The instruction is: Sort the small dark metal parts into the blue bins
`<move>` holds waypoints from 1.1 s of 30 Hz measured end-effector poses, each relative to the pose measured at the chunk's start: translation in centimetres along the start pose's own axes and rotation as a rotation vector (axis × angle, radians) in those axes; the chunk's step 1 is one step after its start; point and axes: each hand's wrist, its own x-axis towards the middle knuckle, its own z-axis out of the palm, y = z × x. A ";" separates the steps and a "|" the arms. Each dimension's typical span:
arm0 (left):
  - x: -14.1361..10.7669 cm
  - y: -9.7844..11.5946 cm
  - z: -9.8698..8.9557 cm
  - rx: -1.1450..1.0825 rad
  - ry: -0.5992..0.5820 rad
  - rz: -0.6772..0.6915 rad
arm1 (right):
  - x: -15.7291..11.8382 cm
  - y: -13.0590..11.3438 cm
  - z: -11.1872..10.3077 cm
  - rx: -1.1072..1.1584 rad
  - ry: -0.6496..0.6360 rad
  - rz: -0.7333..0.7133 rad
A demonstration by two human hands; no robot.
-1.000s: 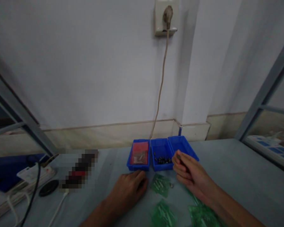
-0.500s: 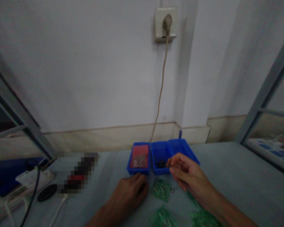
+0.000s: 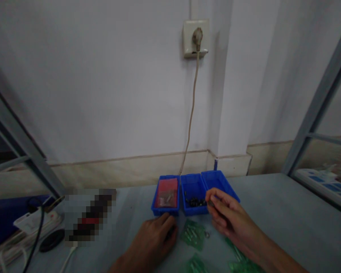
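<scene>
Three blue bins (image 3: 195,189) stand side by side at the far middle of the worktop (image 3: 278,204), close to the wall, the left one holding a red packet (image 3: 166,192) and the middle one a scatter of small dark parts (image 3: 195,202). Far left, a power strip (image 3: 31,223) and dark cables crowd the worktop's left edge. The left hand (image 3: 156,239) lies palm down just near of the left bin, fingers curled loosely and holding nothing that shows. Right of it, green bags (image 3: 193,234) lie flat, some cut off by the near edge. The right hand (image 3: 226,217) hovers at the near right corner of the middle bin, fingers pinched narrow on a small dark part (image 3: 210,204). Right of that hand the worktop runs bare to a metal frame (image 3: 318,110).
</scene>
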 end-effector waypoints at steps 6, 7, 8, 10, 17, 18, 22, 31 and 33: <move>0.1 0.2 -0.1 -0.001 0.031 0.026 | -0.1 -0.2 0.2 0.061 0.019 0.021; 0.1 0.2 -0.2 0.003 0.035 0.030 | -0.1 -0.3 0.3 0.043 0.035 0.017; 0.1 0.2 -0.2 0.007 0.037 0.034 | -0.2 -0.4 0.4 0.015 0.050 0.005; 0.2 0.2 -0.2 0.013 0.031 0.038 | -0.2 -0.4 0.6 -0.067 0.059 -0.033; 0.2 0.3 -0.4 0.019 0.027 0.066 | -0.2 0.3 0.1 -0.246 -0.001 -0.127; 0.2 0.3 -0.4 0.017 0.021 0.065 | -0.2 0.3 0.0 -0.247 -0.009 -0.126; 0.1 0.3 -0.4 0.017 -0.024 0.055 | -0.3 0.3 0.0 -0.196 -0.011 -0.103; 0.2 0.4 -0.6 0.032 -0.043 0.055 | -0.4 -0.4 0.6 0.059 -0.026 0.001; 0.2 0.3 -0.5 0.035 -0.043 0.057 | -0.3 -0.4 0.5 0.104 -0.038 0.011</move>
